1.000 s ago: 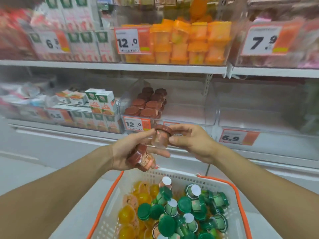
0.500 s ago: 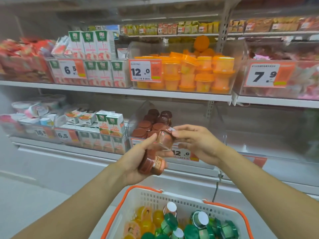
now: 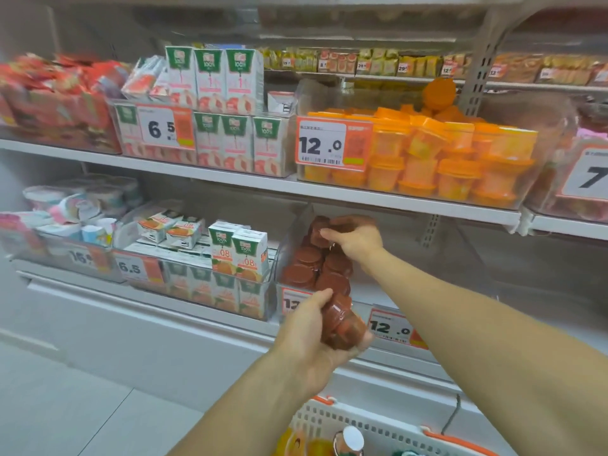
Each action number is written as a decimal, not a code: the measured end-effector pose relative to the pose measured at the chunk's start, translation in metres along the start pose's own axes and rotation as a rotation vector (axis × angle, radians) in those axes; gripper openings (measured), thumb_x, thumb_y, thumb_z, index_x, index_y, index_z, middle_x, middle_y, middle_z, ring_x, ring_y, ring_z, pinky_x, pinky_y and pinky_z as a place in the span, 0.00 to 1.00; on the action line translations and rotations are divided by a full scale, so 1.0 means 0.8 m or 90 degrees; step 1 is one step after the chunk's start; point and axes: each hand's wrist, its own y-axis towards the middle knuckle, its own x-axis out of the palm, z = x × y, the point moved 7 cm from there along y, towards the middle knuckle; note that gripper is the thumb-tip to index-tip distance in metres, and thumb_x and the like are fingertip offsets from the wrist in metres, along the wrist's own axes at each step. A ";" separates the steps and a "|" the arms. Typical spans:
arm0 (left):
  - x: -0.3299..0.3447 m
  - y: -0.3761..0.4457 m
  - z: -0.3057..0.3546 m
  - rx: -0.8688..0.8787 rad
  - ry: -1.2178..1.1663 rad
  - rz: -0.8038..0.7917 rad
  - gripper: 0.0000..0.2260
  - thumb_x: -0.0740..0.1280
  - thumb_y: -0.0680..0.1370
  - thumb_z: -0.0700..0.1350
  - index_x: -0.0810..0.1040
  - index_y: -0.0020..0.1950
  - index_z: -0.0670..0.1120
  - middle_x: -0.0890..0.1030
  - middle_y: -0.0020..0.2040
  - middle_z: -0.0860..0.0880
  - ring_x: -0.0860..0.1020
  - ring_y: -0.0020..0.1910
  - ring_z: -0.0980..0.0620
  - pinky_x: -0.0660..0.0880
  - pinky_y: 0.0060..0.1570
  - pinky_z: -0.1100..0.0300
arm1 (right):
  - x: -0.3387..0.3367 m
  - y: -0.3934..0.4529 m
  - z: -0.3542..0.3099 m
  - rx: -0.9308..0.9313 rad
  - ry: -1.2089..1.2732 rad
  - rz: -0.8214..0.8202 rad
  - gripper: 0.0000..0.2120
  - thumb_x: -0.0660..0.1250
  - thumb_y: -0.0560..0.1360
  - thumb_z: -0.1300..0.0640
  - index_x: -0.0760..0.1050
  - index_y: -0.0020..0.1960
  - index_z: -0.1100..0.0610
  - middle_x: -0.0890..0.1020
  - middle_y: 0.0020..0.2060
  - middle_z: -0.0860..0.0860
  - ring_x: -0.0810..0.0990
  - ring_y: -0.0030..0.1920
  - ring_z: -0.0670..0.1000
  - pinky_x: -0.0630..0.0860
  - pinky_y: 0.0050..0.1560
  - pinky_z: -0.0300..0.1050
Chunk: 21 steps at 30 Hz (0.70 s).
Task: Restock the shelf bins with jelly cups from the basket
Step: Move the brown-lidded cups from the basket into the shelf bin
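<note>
Shelves of juice cartons and orange tubs (image 3: 454, 166) fill the aisle, and on the lower shelf a clear bin (image 3: 289, 238) is partly stocked with brown jelly cups (image 3: 307, 266). Reaching into it, the right hand (image 3: 357, 238) curls its fingers round one brown cup (image 3: 320, 230) at the top of the pile, likely to seat it at the back. Just before the bin, the left hand (image 3: 309, 327) grips a few more cups (image 3: 342, 324) against the palm, ready as a reserve. Below, the basket (image 3: 378, 426) shows only its rim.
</note>
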 end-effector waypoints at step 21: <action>-0.036 -0.006 0.054 0.176 0.110 0.068 0.09 0.65 0.80 0.44 0.79 0.45 0.39 0.79 0.31 0.42 0.77 0.31 0.45 0.73 0.31 0.56 | 0.001 -0.093 -0.050 -0.112 0.012 -0.157 0.08 0.66 0.79 0.66 0.81 0.48 0.56 0.84 0.41 0.54 0.82 0.36 0.47 0.76 0.38 0.41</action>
